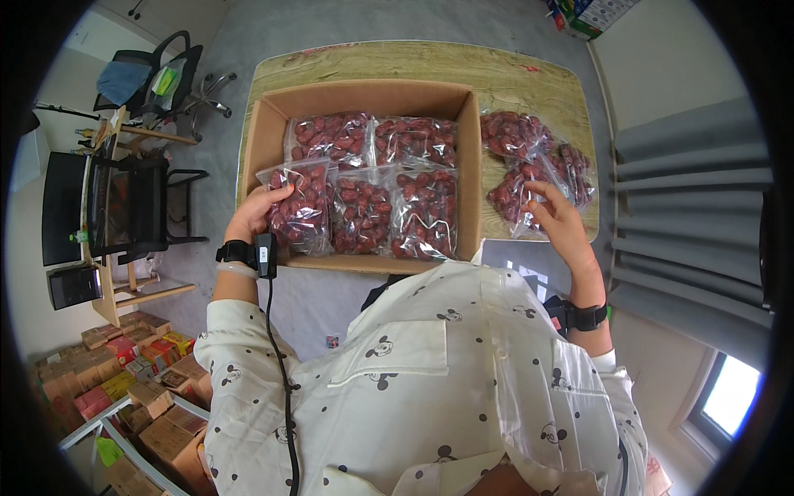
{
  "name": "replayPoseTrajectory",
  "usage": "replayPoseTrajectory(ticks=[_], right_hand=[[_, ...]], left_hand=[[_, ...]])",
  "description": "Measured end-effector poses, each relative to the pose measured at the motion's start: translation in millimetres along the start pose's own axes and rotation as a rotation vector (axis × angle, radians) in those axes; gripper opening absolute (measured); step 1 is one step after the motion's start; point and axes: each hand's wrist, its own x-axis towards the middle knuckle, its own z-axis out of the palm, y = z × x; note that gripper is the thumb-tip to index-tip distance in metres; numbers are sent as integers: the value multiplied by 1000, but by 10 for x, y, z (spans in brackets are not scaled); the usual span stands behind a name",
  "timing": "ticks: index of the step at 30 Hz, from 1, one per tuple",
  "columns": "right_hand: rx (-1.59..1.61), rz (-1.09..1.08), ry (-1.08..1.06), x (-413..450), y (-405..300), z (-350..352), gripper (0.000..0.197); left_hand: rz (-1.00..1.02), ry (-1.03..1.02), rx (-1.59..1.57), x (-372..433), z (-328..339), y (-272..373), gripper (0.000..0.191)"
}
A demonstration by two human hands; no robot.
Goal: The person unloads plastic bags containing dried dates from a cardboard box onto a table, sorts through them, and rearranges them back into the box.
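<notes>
My left hand (256,209) holds a clear plastic bag of red dates (303,204) at the left end of an open cardboard box (366,96), thumb on the bag's front. That bag sits higher than its neighbour, a second date bag (361,208). Another date bag (425,211) fills the near right corner. Along the far side lie two more, a left bag (332,136) and a right bag (415,141). Right of the box, my right hand (558,220) is over a date bag (518,189), fingers apart; whether they touch it is unclear.
The box stands on a wood-patterned table (533,80). Two other date bags, one far (515,133) and one at the right edge (577,170), lie there. A grey curtain (682,180) hangs at right. Office chairs (139,208) and stacked cartons (142,384) are at left.
</notes>
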Motion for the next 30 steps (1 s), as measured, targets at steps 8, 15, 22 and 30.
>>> replayPoseTrajectory(ticks=[8,15,22,30], right_hand=[[-179,-58,16,51,16,29,34],[-94,-62,20,83,67,30,35],[-211,-34,39,55,-92,40,35],[-459,58,168,209,469,-263,35]], left_hand=[[-7,40,-12,231,-292,-314,36],[340,501,950,63,-155,-282,59],[499,359,1518,-229,544,-307,81],[428,291,1429,-259,435,-258,82]])
